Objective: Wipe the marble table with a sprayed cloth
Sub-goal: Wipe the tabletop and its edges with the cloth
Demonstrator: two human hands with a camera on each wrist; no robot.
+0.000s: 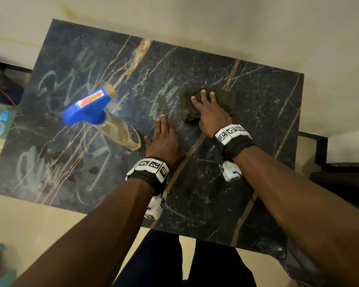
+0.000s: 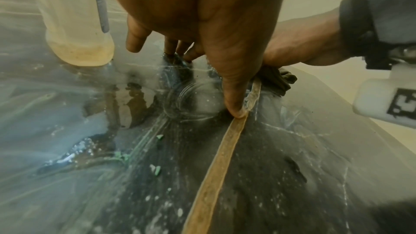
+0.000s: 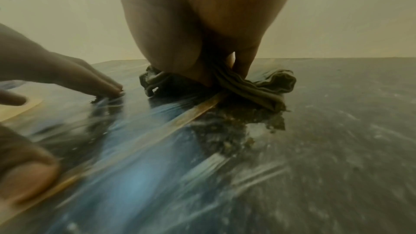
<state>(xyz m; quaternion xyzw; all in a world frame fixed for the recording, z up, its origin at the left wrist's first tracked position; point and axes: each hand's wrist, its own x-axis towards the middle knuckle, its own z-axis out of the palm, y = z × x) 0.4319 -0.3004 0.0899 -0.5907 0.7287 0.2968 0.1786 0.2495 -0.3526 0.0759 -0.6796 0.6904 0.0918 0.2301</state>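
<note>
The dark marble table (image 1: 247, 195) has gold veins and chalk scribbles across its left and middle. A crumpled dark olive cloth (image 1: 224, 100) (image 2: 281, 77) (image 3: 252, 86) lies right of centre. My right hand (image 1: 207, 108) presses flat on the cloth with straight, spread fingers. Just left of it my left hand (image 1: 164, 133) (image 2: 202, 29) rests flat on the bare marble, fingers straight, holding nothing. A clear spray bottle (image 1: 112, 123) (image 2: 74, 24) with a blue trigger head stands just left of the left hand.
Wet patches and chalk smears (image 1: 56, 162) cover the table's left half. Pale floor surrounds the table. A dark low frame (image 1: 321, 150) sits beyond the right edge, and a blue object (image 1: 0, 123) lies on a glass surface at the far left.
</note>
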